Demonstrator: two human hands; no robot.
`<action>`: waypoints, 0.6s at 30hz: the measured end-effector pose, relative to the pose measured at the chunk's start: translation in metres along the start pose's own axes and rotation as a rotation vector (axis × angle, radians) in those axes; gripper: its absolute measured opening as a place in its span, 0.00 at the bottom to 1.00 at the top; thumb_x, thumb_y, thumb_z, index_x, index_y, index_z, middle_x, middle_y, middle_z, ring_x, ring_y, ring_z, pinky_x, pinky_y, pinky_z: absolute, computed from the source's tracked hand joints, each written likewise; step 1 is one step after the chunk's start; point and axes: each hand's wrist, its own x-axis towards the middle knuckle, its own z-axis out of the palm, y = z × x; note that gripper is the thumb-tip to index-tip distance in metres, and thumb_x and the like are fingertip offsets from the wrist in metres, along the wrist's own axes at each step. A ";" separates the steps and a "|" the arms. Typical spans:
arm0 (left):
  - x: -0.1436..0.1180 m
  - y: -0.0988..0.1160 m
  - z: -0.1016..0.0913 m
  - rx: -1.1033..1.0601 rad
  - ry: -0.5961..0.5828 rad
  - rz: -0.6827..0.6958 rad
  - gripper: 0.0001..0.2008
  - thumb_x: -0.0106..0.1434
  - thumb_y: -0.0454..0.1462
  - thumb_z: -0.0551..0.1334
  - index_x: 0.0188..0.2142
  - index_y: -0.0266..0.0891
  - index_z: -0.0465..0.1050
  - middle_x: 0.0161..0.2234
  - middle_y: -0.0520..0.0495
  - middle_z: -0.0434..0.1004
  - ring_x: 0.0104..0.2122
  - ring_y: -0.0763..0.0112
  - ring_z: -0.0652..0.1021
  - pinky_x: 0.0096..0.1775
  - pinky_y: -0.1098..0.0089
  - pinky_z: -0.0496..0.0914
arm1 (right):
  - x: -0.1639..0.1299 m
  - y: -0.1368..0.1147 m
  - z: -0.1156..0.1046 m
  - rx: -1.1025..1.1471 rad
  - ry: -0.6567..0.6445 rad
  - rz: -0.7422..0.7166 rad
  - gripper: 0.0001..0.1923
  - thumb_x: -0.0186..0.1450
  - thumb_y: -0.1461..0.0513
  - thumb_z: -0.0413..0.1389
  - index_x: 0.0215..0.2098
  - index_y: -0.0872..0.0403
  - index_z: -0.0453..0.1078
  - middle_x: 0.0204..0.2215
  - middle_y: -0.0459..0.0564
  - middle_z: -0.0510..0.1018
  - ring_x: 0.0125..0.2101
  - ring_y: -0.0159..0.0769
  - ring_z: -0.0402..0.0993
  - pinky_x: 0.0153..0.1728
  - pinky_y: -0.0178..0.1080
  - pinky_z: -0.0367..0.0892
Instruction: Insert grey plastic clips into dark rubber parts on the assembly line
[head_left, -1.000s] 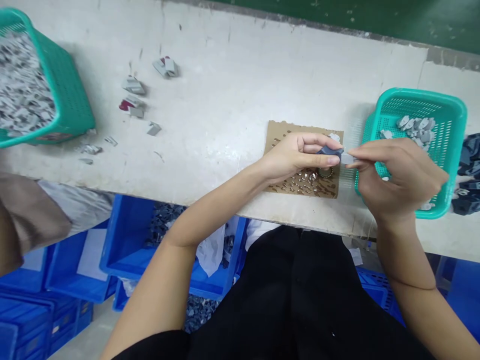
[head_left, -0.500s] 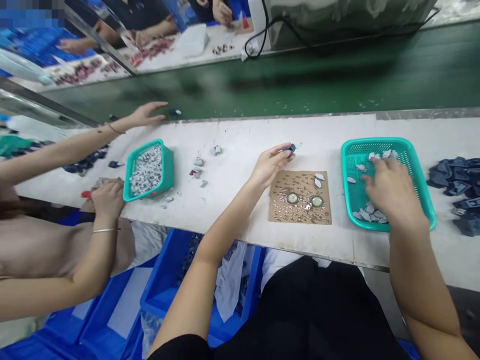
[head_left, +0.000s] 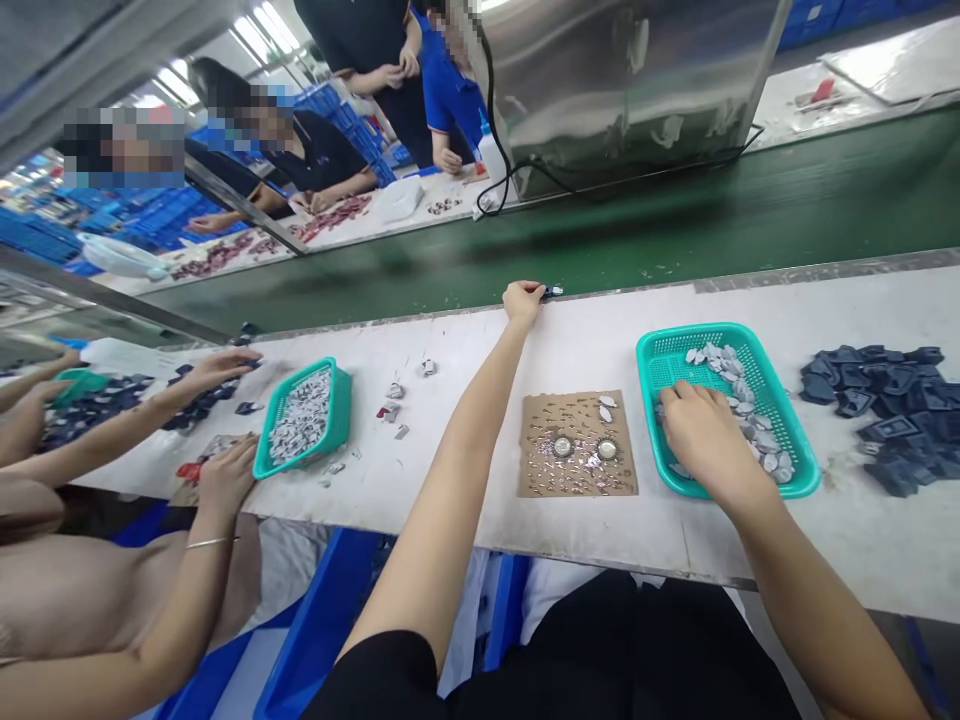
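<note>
At the table's far edge, beside the green belt, my left hand (head_left: 525, 300) pinches a small dark blue plastic part (head_left: 552, 292) with a whitish end. My right hand (head_left: 701, 430) is down inside a green plastic basket (head_left: 806, 470), its fingers bent together over light grey plastic pieces (head_left: 739, 385). Those fingertips are hidden, and I cannot see what they hold. Between my arms lies a brown board (head_left: 547, 410) covered with small metal screws. Two round metal pieces (head_left: 606, 449) and a couple of white pieces (head_left: 607, 407) rest on it.
Dark blue plastic parts (head_left: 885, 400) are heaped right of the basket. Another green basket (head_left: 341, 415), full of small grey pieces, stands at left near a co-worker's hand (head_left: 225, 475). The green conveyor belt (head_left: 675, 235) runs behind the table. Blue bins (head_left: 315, 610) sit below.
My left hand has moved away from above the board to the table's far edge with the dark part. My right hand has shifted within the basket and its fingers have drawn together. The view has tilted up.
</note>
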 end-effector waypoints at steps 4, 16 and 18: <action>-0.010 -0.007 -0.018 -0.001 -0.027 0.051 0.09 0.67 0.34 0.64 0.28 0.38 0.72 0.33 0.51 0.82 0.53 0.71 0.73 0.65 0.69 0.57 | -0.002 0.000 -0.004 0.024 -0.022 -0.013 0.18 0.70 0.73 0.44 0.45 0.59 0.76 0.43 0.63 0.81 0.47 0.52 0.79 0.45 0.46 0.65; -0.206 -0.112 -0.195 0.281 0.517 0.097 0.15 0.64 0.46 0.59 0.50 0.51 0.72 0.56 0.51 0.77 0.54 0.58 0.77 0.55 0.61 0.74 | 0.001 0.013 -0.009 0.219 -0.021 0.032 0.10 0.68 0.69 0.53 0.42 0.57 0.77 0.41 0.58 0.84 0.41 0.48 0.81 0.40 0.44 0.64; -0.246 -0.153 -0.218 0.461 0.794 -0.046 0.18 0.63 0.44 0.53 0.52 0.47 0.66 0.56 0.44 0.73 0.56 0.52 0.76 0.58 0.52 0.75 | 0.002 0.015 -0.011 0.278 -0.010 0.065 0.09 0.69 0.65 0.56 0.42 0.56 0.79 0.42 0.57 0.85 0.42 0.49 0.82 0.40 0.44 0.68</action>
